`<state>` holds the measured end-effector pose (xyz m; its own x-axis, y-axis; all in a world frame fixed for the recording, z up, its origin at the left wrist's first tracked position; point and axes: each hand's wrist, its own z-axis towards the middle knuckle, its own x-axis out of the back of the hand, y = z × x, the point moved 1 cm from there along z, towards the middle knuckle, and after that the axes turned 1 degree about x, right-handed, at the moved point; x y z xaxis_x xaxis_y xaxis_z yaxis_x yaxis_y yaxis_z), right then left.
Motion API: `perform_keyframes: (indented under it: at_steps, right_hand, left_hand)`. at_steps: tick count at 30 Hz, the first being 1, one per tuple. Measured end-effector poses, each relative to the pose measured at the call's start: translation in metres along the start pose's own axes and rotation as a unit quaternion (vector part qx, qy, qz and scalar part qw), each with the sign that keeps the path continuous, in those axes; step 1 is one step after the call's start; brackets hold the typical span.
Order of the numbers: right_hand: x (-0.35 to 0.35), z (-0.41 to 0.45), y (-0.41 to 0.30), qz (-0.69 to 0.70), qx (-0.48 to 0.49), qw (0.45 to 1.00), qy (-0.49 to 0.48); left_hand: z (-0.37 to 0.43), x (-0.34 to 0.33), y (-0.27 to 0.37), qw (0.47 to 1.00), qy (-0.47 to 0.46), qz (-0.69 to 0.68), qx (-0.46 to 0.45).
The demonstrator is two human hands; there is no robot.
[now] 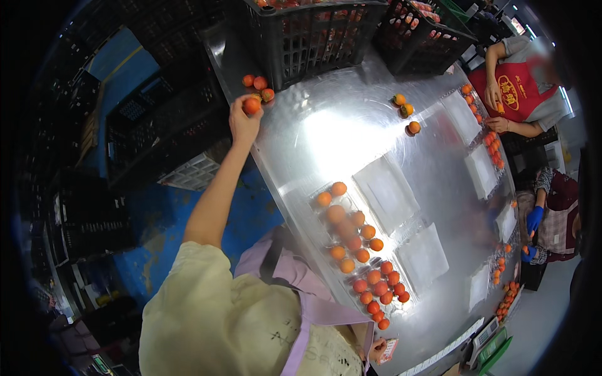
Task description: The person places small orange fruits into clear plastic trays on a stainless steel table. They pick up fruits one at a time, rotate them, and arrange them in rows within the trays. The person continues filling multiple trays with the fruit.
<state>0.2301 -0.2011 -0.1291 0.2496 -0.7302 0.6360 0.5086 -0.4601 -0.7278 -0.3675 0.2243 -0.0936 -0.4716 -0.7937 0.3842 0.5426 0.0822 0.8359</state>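
Observation:
My left hand [243,123] reaches to the far left edge of the steel table, its fingers around an orange-red persimmon [252,105]. Several more persimmons [260,83] lie just beyond it, beside a black crate. At the bottom, my right hand [377,349], partly hidden by my apron, holds a small printed card or label sheet [388,351]. Before me sit two clear plastic trays of fruit: one with orange persimmons [337,253], the nearer one with redder persimmons [380,288]. Some spots in the orange tray look blurred.
Black crates of fruit [324,40] [418,42] stand on the table [301,160]. Three persimmons [407,110] lie mid-table. White stacks [386,192] [423,256] lie beside the trays. Across work a person in a red apron [512,89] and another in blue gloves [534,218]. A scale [484,334] stands at lower right.

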Motion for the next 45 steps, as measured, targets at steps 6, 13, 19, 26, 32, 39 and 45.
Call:
perform_keyframes:
  at_steps: [6,13,19,26,32,39,45]
  right_hand:
    - [-0.002,0.002,-0.009,-0.065,0.009,0.997,0.030]
    - [-0.002,0.007,-0.001,-0.098,0.020,0.995,0.020]
    - [0.005,-0.004,-0.007,-0.103,-0.036,0.994,-0.006]
    - [-0.004,0.002,0.001,-0.108,-0.062,0.992,-0.007]
    - [-0.004,0.006,-0.011,0.102,-0.078,0.992,-0.006]
    - [-0.033,0.048,-0.138,-0.002,0.130,0.977,-0.171]
    - [-0.063,0.067,-0.162,-0.114,0.251,0.918,-0.286]
  left_hand:
    - [0.080,-0.003,-0.032,0.985,-0.083,0.150,-0.022]
    - [0.111,-0.015,-0.057,0.933,-0.244,0.263,-0.005]
    - [0.108,-0.011,-0.049,0.954,-0.204,0.219,-0.031]
    - [0.048,0.002,-0.005,0.987,-0.122,-0.025,-0.106]
    - [-0.059,-0.001,0.066,0.959,-0.221,-0.066,-0.165]
    - [-0.197,-0.016,0.137,0.906,-0.328,-0.230,-0.135]
    - [-0.274,-0.010,0.183,0.881,-0.386,-0.258,-0.093]
